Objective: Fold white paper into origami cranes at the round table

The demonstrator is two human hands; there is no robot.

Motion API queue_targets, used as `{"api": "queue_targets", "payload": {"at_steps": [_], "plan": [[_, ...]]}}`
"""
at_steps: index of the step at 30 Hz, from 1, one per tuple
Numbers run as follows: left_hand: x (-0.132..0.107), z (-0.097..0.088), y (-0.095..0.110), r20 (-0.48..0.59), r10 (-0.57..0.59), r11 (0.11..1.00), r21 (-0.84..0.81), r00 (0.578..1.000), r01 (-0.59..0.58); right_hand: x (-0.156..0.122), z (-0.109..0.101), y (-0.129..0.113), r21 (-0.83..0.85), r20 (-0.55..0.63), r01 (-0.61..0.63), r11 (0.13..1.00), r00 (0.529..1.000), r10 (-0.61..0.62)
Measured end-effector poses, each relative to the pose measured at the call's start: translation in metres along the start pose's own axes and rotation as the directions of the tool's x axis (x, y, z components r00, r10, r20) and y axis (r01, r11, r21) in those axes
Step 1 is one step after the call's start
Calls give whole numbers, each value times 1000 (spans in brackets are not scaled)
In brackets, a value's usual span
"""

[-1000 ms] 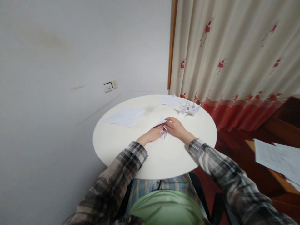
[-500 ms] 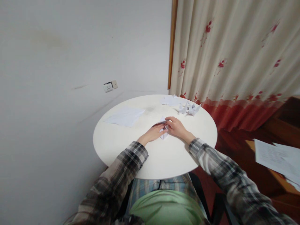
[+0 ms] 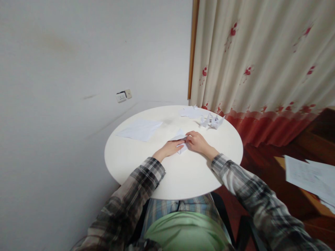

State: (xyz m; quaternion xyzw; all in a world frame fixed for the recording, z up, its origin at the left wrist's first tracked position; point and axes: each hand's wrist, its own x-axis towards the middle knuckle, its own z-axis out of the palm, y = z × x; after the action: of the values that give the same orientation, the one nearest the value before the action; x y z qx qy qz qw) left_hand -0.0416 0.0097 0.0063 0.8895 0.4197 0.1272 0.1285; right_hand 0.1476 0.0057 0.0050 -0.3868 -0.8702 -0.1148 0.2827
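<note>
A small folded piece of white paper lies on the round white table, one flap raised. My left hand reaches in from the left, fingers stretched out over the lower part of the paper and partly under the flap, thumb apart and nearer to me. On the right side my right hand is closed, thumb and fingers pinching the flap's right edge. Fingers of both hands almost meet at the middle of the paper and cover part of its folds.
A flat white sheet lies at the table's left. Several folded paper figures stand at the back right, near more paper. Printed sheets rest on wooden furniture to the right. A wall and a curtain stand behind.
The raised flap now tilts lower and shows more of its white face. My left hand has drawn slightly left, while my right hand stays at the flap's edge.
</note>
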Motion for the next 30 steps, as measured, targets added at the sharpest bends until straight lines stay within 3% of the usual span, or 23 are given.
{"api": "queue_targets", "payload": {"at_steps": [10,19,30], "plan": [[4,5,-7,-20,5,997,-78,1000,-7,0,2,0,3,-12,17,1000,1000,-17],[3,1,2,26,-85,990,-107,996,87,1,4,4,33,-43,15,999,999,-13],[5,3,2,-34,61,985,-159,998,-65,1,9,6,3,-75,25,1000,997,-25]]}}
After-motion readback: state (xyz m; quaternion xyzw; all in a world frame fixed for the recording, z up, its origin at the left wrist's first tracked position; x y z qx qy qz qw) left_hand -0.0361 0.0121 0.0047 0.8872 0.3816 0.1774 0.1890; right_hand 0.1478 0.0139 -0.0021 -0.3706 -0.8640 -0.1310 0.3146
